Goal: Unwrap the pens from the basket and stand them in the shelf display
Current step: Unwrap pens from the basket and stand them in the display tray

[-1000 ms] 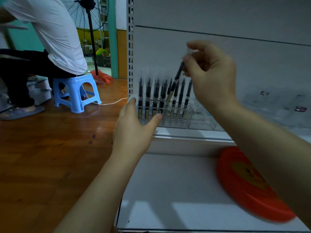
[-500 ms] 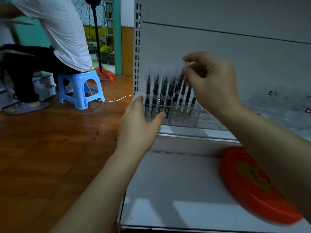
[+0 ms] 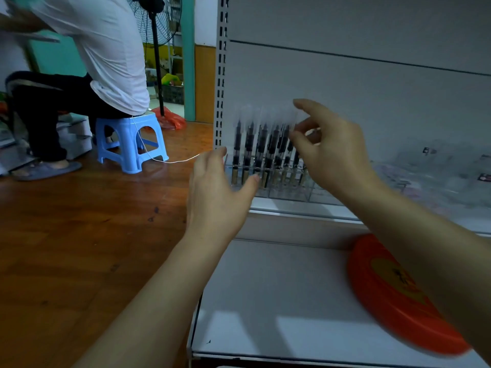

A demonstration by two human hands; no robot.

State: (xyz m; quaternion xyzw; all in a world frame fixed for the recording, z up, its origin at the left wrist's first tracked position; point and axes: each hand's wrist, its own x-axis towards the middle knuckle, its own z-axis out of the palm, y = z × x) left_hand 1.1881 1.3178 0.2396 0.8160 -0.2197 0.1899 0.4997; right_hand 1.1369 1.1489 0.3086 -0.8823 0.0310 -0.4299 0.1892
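Several dark pens (image 3: 261, 152) with clear caps and gold ends stand upright in a clear acrylic display rack (image 3: 288, 193) at the left end of the upper white shelf (image 3: 297, 211). My right hand (image 3: 329, 147) hovers just right of the pen tops, thumb and forefinger spread apart, holding nothing. My left hand (image 3: 216, 189) is flat and relaxed, its thumb tip against the rack's front left corner. A red round basket (image 3: 385, 296) lies on the lower shelf, partly hidden by my right forearm.
Clear plastic packaging (image 3: 438, 176) lies blurred along the upper shelf to the right. The slotted shelf upright (image 3: 221, 75) rises behind the rack. On the wooden floor to the left, a person (image 3: 87, 62) sits on a blue stool (image 3: 127, 140) near a standing fan (image 3: 156, 35).
My right hand lowered the pen it pinched into the rack among the others and let go, its fingers opening. My left hand stayed at the rack's front.
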